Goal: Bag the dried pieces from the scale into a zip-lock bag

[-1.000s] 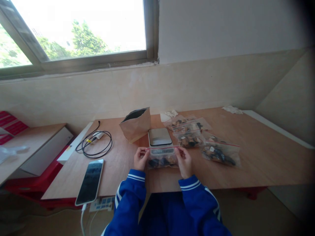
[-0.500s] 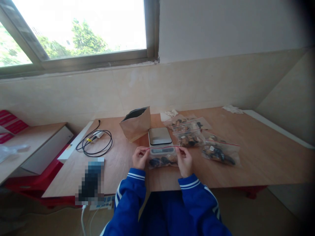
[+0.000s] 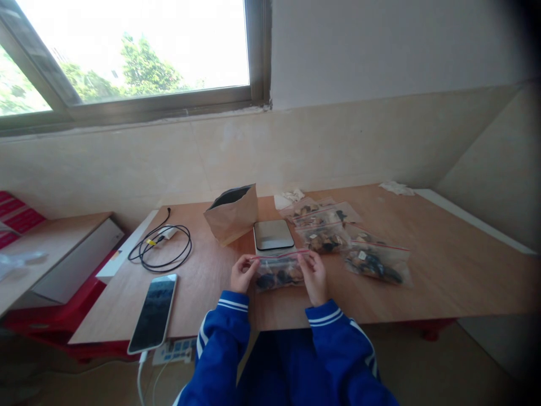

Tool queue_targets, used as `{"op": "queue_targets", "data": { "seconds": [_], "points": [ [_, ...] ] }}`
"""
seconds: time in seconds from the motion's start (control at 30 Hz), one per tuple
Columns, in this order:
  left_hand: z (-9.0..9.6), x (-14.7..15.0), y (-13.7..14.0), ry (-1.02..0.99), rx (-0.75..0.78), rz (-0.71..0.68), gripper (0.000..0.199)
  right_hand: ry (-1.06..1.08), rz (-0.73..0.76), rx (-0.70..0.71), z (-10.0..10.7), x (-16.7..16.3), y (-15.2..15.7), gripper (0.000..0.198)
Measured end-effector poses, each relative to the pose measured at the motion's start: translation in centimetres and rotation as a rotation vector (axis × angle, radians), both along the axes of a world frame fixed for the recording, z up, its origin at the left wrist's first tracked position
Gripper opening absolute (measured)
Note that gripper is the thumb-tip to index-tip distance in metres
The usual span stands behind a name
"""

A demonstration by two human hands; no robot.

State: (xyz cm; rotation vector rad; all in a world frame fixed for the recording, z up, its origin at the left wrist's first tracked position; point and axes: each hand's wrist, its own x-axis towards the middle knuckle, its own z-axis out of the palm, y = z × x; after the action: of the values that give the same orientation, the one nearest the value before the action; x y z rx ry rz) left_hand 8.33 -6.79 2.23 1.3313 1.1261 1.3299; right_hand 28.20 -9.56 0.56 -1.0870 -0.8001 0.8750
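A clear zip bag [image 3: 279, 276] with a red-edged top and dark and tan pieces inside is held by its upper edge near the table's front. My left hand [image 3: 244, 274] pinches the left end of that edge, and my right hand [image 3: 313, 276] pinches it toward the right end. Just behind the bag sits a flat kitchen scale [image 3: 273, 235], its front part covered by the bag. To the scale's left stands a brown paper pouch [image 3: 234, 217], its top gaping.
Several filled zip bags [image 3: 374, 265] lie right of the scale. A black cable [image 3: 163, 265] is coiled at left, and a phone [image 3: 154, 313] on a white cord lies at the front left edge. Crumpled tissue [image 3: 397, 188] is by the wall.
My right hand has shifted slightly left along the bag's top edge, and the left hand a little right. The bag's top now covers more of the scale's front.
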Motion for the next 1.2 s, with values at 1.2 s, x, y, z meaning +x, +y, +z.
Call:
{"op": "queue_targets", "data": {
  "seconds": [1.2],
  "points": [
    [0.7, 0.0, -0.8, -0.018, 0.044, -0.011, 0.032, -0.128, 0.047, -0.024, 1.4, 0.0, -0.9, 0.038]
  ]
}}
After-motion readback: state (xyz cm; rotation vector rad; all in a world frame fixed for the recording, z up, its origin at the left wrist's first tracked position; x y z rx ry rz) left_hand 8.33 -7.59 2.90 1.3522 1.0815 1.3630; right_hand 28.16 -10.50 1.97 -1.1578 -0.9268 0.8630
